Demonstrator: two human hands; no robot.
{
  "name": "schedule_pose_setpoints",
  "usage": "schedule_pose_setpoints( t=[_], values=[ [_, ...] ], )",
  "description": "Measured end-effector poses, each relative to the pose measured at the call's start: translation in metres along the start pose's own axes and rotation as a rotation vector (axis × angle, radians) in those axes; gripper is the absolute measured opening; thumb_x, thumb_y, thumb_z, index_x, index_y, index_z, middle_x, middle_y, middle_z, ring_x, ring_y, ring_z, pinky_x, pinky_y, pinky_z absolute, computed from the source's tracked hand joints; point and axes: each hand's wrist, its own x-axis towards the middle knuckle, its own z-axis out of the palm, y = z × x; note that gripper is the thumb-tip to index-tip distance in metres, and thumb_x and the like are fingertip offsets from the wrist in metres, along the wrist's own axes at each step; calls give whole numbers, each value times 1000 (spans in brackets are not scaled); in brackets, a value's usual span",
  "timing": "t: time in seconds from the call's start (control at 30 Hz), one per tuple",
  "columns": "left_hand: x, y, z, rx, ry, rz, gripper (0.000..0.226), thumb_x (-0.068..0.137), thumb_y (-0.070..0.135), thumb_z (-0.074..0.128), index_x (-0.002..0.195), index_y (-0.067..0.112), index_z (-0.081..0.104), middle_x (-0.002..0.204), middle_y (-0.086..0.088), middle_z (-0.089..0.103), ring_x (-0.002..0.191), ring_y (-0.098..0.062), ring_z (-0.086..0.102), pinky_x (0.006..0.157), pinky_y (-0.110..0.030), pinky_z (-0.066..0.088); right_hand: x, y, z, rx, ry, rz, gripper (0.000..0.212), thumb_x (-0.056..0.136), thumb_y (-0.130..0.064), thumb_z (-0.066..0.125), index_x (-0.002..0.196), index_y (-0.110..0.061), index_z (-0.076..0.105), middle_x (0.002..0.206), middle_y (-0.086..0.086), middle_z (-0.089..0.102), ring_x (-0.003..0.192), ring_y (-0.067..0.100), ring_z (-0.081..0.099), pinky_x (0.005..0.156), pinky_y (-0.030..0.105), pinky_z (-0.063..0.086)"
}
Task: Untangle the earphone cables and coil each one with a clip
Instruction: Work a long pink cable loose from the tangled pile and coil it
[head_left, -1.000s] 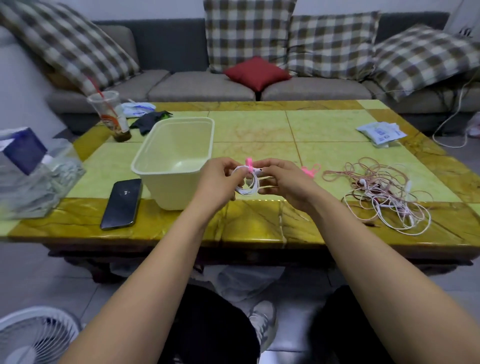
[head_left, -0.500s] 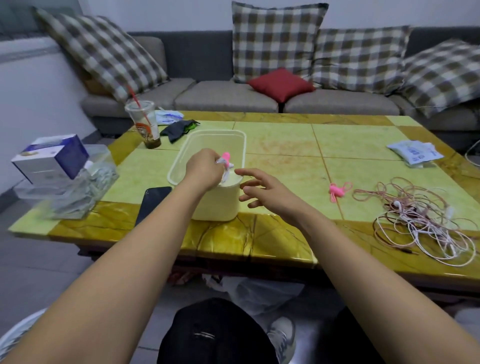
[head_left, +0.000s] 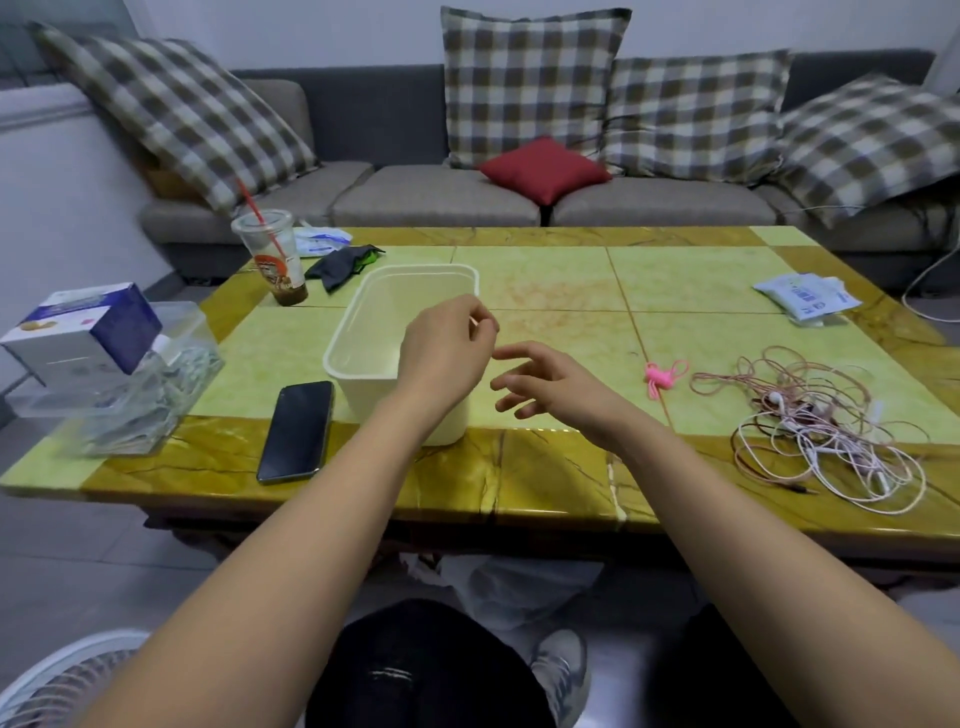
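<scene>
A tangle of pink and white earphone cables (head_left: 810, 431) lies on the table at the right. To its left sits a small bunch of pink clips (head_left: 660, 376). A cream plastic tub (head_left: 415, 270) stands in the middle. My left hand (head_left: 447, 348) hovers over the tub's near right corner with loosely curled fingers and nothing clearly held. The coiled white cable with its pink clip is out of sight. My right hand (head_left: 550, 387) floats just right of the tub, fingers spread and relaxed, holding nothing.
A black phone (head_left: 296, 431) lies left of the tub. Further left a blue-white carton (head_left: 83, 332) rests on a clear box (head_left: 130, 384). A drink cup with straw (head_left: 272, 260) and a dark cloth (head_left: 343, 262) sit behind. White packets (head_left: 802, 296) lie far right.
Both hands held the clipped white coil together; my left hand carried it over the tub and the coil is no longer visible. My right hand let go and opened.
</scene>
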Motion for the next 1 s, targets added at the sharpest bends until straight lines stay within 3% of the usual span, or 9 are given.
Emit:
schedule_pose_setpoints(
  t=[0.17, 0.3, 0.37, 0.43, 0.57, 0.73, 0.83, 0.9, 1.0],
  values=[
    [-7, 40, 56, -131, -195, 38, 16, 93, 24, 49, 92, 22, 64, 71, 8, 60, 71, -15, 57, 56, -28, 36, -26, 33, -58, -158, 77, 156, 21, 98, -10, 51, 111, -13, 66, 99, 9, 72, 81, 14, 68, 69, 26, 50],
    [-14, 54, 127, -36, -499, 31, 21, 92, 25, 52, 108, 19, 63, 99, -5, 68, 94, -25, 62, 72, -31, 42, -55, 69, -109, -336, 219, 287, 19, 96, -7, 49, 99, -13, 67, 89, 9, 70, 68, 13, 63, 55, 19, 46],
    [-17, 62, 158, 11, -600, 29, 30, 92, 25, 52, 121, 21, 57, 114, -10, 61, 102, -28, 60, 81, -33, 44, -65, 89, -130, -428, 303, 333, 19, 92, -6, 52, 94, -15, 68, 83, 8, 69, 71, 18, 64, 58, 23, 51],
    [-17, 70, 180, 24, -623, 36, 36, 94, 27, 53, 130, 26, 52, 128, -14, 45, 111, -31, 55, 92, -34, 43, -71, 104, -143, -525, 343, 356, 16, 89, -9, 56, 93, -17, 69, 78, 4, 65, 78, 21, 63, 74, 32, 53],
    [-12, 91, 216, -1, -575, 107, 35, 94, 28, 55, 129, 30, 57, 142, -13, 23, 134, -31, 29, 111, -37, 28, -77, 124, -158, -504, 341, 366, 12, 88, -12, 59, 93, -19, 67, 75, 0, 63, 75, 20, 63, 76, 33, 51],
    [7, 99, 251, 116, -614, 61, 36, 93, 27, 51, 126, 14, 57, 150, -14, 16, 134, -34, 33, 109, -40, 33, -76, 129, -172, -468, 366, 356, 19, 80, -10, 66, 93, -19, 55, 76, 0, 60, 76, 22, 60, 69, 33, 46],
    [14, 94, 260, 226, -522, 81, 50, 95, 25, 49, 135, -4, 43, 156, -15, 11, 136, -37, 24, 111, -42, 28, -82, 127, -185, -497, 331, 395, 31, 75, -14, 74, 97, -18, 52, 83, 1, 61, 75, 18, 56, 64, 31, 44],
    [19, 83, 259, 282, -451, 33, 61, 96, 25, 47, 145, -4, 27, 158, -13, 8, 135, -36, 24, 110, -42, 28, -87, 124, -190, -549, 286, 430, 36, 71, -18, 80, 97, -17, 55, 84, -1, 59, 75, 15, 53, 62, 30, 43],
    [22, 67, 250, 369, -408, -72, 62, 97, 31, 45, 148, 3, 24, 159, -15, 2, 138, -37, 20, 110, -43, 27, -94, 120, -192, -633, 195, 477, 32, 67, -23, 85, 91, -14, 64, 77, -5, 57, 70, 12, 52, 59, 27, 40]
  ],
)
